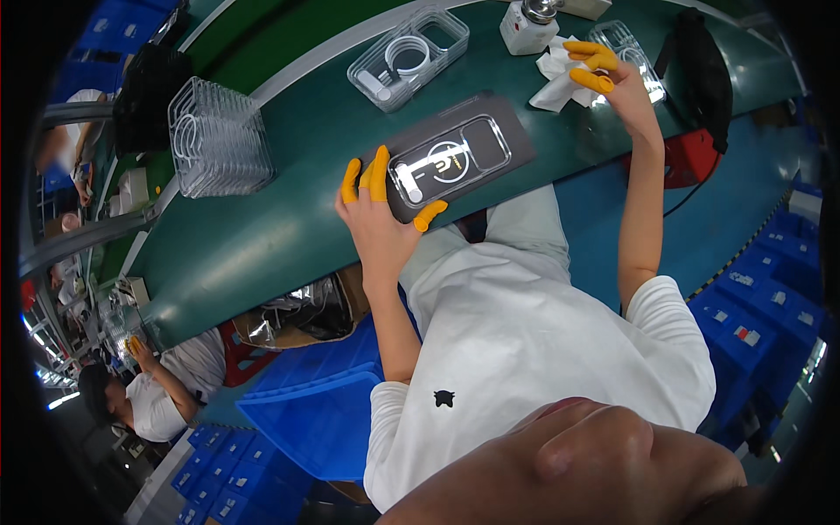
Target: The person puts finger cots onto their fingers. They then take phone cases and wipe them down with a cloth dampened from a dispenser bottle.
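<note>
My left hand (pixel 378 219), with yellow finger cots, grips the left end of a dark grey flat box (pixel 516 131). Its thumb is at the near edge and its fingers at the far corner. A clear phone case with a white ring (pixel 490 140) shows on the box's face; I cannot tell whether it lies there or is printed. Off to the right, my right hand (pixel 617 83), also in yellow finger cots, has a crumpled white tissue (pixel 551 92) between thumb and fingers. Behind the tissue stands a white bottle with a metal top (pixel 528 31).
A clear tray (pixel 372 57) with a white ring lies beyond the box. Stacked clear trays (pixel 219 144) stand left, and another clear tray (pixel 612 35) lies right, near a black bag (pixel 703 74). Below the green table (pixel 289 236) is a blue bin (pixel 315 411). Another person (pixel 166 402) sits at lower left.
</note>
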Action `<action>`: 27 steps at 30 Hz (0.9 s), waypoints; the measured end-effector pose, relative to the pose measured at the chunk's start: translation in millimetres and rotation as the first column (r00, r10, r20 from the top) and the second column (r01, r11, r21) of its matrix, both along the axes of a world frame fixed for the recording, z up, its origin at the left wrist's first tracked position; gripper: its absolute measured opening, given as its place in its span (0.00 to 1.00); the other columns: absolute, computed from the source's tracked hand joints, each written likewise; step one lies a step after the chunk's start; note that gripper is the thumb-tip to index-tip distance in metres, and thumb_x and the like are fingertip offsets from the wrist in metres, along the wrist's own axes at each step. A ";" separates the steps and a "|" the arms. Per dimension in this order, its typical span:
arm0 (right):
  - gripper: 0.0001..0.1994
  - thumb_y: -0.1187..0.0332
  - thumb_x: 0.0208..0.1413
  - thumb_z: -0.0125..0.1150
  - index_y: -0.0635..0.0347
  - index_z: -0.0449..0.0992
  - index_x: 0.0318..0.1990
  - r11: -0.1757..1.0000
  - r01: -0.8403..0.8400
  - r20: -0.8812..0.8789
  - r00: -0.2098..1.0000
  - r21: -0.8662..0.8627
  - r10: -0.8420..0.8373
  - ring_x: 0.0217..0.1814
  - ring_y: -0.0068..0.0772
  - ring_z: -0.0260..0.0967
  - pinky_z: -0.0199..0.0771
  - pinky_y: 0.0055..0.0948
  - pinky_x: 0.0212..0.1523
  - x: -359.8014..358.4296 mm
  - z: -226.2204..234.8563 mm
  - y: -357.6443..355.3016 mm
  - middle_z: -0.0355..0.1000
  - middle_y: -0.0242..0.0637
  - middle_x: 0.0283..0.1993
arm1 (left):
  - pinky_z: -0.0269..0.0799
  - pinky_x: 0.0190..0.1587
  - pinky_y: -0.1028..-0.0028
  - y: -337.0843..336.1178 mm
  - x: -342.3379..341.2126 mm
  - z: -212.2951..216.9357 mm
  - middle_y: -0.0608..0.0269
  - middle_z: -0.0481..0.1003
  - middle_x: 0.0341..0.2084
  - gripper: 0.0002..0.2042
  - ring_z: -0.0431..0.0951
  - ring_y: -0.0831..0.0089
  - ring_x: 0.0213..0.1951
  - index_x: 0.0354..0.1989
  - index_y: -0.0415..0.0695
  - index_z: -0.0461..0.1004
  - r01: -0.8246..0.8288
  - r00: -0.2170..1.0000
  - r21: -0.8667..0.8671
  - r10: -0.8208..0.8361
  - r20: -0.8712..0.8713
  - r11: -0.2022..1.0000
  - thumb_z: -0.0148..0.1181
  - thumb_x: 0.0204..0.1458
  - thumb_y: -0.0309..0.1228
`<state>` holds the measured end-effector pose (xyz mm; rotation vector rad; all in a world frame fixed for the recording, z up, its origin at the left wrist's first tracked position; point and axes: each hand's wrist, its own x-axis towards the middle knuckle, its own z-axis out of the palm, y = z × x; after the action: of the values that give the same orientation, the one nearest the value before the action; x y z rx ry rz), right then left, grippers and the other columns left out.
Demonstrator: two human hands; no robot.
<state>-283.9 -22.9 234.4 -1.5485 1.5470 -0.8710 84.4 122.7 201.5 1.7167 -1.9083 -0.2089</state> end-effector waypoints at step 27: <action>0.09 0.75 0.54 0.65 0.65 0.78 0.43 0.713 -0.089 -0.353 0.907 -0.695 -0.231 0.42 0.54 0.70 0.72 0.42 0.42 71.3 26.8 -29.5 0.68 0.49 0.41 | 0.50 0.64 0.49 -3.9 -7.1 -4.6 0.55 0.74 0.54 0.48 0.65 0.49 0.63 0.65 0.42 0.67 -0.032 0.999 -0.043 0.032 0.000 0.999 0.77 0.35 0.55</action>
<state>-212.5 -52.3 261.3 -2.3632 1.6716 -1.3491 77.3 118.7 196.9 1.7185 -1.8707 -0.1540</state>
